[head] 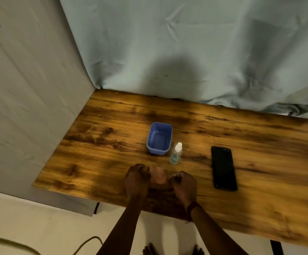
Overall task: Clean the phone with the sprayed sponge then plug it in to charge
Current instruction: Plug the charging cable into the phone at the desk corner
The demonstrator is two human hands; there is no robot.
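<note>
A black phone (223, 168) lies screen up on the wooden table (94, 162), to the right of my hands. A small pinkish-brown sponge (157, 174), blurred, sits near the table's front edge between my hands. My left hand (137, 179) has its fingers curled against the sponge's left end. My right hand (183, 184) is curled at its right end, and the blur hides whether it grips. A small clear spray bottle (176, 153) with a white cap stands just behind the sponge.
An empty blue plastic tub (159, 138) stands behind the bottle. A pale blue cloth (186, 52) hangs along the table's back edge and a grey one (20, 89) on the left. A yellowish cable (86, 243) lies on the floor, lower left.
</note>
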